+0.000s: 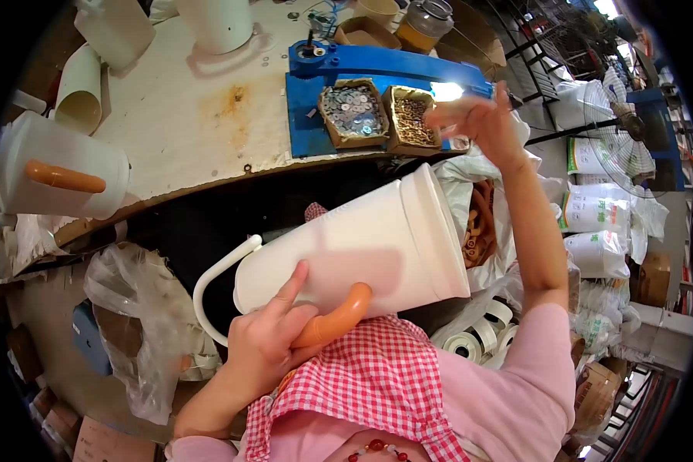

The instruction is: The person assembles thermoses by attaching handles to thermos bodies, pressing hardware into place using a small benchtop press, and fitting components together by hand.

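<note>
A white plastic bucket (339, 246) lies tilted across my lap, its wide end to the upper right and a white bail handle (208, 285) at its lower left. My left hand (266, 343) is closed around an orange grip handle (335, 319) against the bucket's side, index finger stretched along the wall. Raised at the upper right, my right hand (481, 127) is beside a cardboard box of small brass-coloured screws (413, 119). Its fingers are smeared by motion, and whether they hold anything is unclear. Beside that box sits another with grey metal washers (353, 112).
A blue metal fixture (393, 65) stands on the worn workbench (181, 127). Another white bucket with an orange handle (65, 175) is at the left. A bag of orange handles (481, 223) and white rolls (477, 335) lie to the right. A fan (620, 127) stands further right.
</note>
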`<state>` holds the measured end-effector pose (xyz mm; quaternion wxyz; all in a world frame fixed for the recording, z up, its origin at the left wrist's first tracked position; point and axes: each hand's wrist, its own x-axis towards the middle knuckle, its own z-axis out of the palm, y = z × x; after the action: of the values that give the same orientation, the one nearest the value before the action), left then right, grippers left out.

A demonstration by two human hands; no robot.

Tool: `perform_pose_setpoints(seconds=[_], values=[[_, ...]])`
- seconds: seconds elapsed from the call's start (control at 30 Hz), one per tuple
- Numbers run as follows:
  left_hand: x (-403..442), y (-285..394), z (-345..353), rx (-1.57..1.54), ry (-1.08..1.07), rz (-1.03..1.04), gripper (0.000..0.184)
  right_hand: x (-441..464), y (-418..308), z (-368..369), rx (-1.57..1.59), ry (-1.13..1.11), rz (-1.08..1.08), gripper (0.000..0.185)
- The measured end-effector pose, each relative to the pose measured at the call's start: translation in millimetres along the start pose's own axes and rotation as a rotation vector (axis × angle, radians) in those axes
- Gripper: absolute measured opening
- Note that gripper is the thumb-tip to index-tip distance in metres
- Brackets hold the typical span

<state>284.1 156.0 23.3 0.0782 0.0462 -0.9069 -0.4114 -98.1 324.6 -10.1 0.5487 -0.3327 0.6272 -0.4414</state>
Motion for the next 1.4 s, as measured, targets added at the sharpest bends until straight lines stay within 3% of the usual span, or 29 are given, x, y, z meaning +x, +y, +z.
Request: perform_pose_setpoints(seconds=[0.03,0.1,0.13,0.17,0.2,0.27,0.33,0.4,0.43,0.47,0.53,0.6,0.67,0.73,0.8,0.83,0.9,0.93,0.97,1.0,1.03,1.07,1.1,1.13,1.2,1.27,1.33,1.4], values=[[1,3,0,0.003,-0.006,-0.019,0.037,0,-9,3,-0.148,-0.036,-0.100,0.102],[0,7,6,0.001,-0.016,-0.034,0.035,9,-2,33,-0.016,-0.064,-0.045,0.105],[-3,5,7,0.040,-0.029,-0.011,0.038,17,19,59,0.284,-0.045,0.094,0.106],[-1,4,10,0.076,-0.012,0.009,0.041,14,29,47,0.274,-0.150,0.043,0.105],[2,3,9,0.088,-0.003,0.004,0.041,4,28,42,0.238,-0.099,0.074,0.104],[-5,8,2,0.069,-0.015,-0.013,0.041,-27,23,2,0.087,0.085,-0.037,0.104],[-13,-7,9,0.032,0.091,-0.002,0.040,-51,44,-11,0.342,0.529,-0.273,0.087],[-3,3,7,0.127,0.064,-0.063,0.039,-37,68,46,0.326,0.383,-0.391,0.079],[-1,3,6,0.114,0.072,-0.079,0.039,-33,74,72,0.233,0.419,-0.346,0.070],[3,-2,6,0.099,0.072,-0.076,0.040,-30,82,89,0.136,0.477,-0.314,0.061],[7,3,7,0.163,0.096,-0.058,0.040,-40,96,58,-0.056,0.940,-0.322,0.057],[13,7,5,0.216,0.108,-0.023,0.042,-70,13,76,-0.282,0.959,-0.595,0.051],[23,10,18,0.215,0.057,-0.018,0.042,-86,-74,129,-0.898,0.490,-0.498,0.057],[30,7,27,0.213,0.010,-0.001,0.043,-69,-92,170,-0.647,-0.025,-0.331,0.071],[32,2,34,0.145,-0.279,0.026,0.045,-51,-75,195,-0.990,-0.150,-0.157,0.079],[29,5,22,0.152,-0.277,0.006,0.047,-45,-71,195,-1.002,-0.146,-0.163,0.079],[10,-7,-15,0.087,-0.007,-0.017,0.042,-35,-68,189,-0.745,-0.241,0.106,0.068],[-2,-34,-25,0.075,0.390,0.025,0.030,-35,-67,185,-0.752,-0.249,0.101,0.068],[-6,-28,-71,0.065,0.682,0.011,0.028,-36,-65,180,-0.562,-0.130,0.102,0.059],[-21,-40,-97,0.156,0.923,-0.101,0.037,-35,-66,175,-0.374,-0.017,0.098,0.050],[-25,-65,-118,0.031,1.242,-0.062,0.040,-40,-75,173,-0.219,0.105,0.030,0.043],[-30,-85,-148,0.085,1.387,0.006,0.041,-46,-82,172,-0.061,0.226,-0.031,0.037],[-35,-109,-163,0.152,1.533,-0.070,0.040,-49,-80,167,-0.031,0.309,-0.148,0.035],[-30,-132,-172,0.010,1.640,-0.043,0.041,-44,-92,180,0.034,0.396,-0.276,0.037],[-12,-174,-178,0.112,1.649,-0.169,0.048,-4,-80,193,0.260,0.470,-0.599,0.047],[18,-190,-169,0.271,1.485,-0.262,0.055,62,-65,218,0.185,0.545,-0.773,0.050],[46,-217,-161,0.593,1.444,-0.344,0.053,130,-63,244,0.172,0.451,-0.769,0.035],[53,-235,-163,0.575,1.412,-0.449,0.050,193,-52,258,0.207,0.299,-0.685,0.021]])
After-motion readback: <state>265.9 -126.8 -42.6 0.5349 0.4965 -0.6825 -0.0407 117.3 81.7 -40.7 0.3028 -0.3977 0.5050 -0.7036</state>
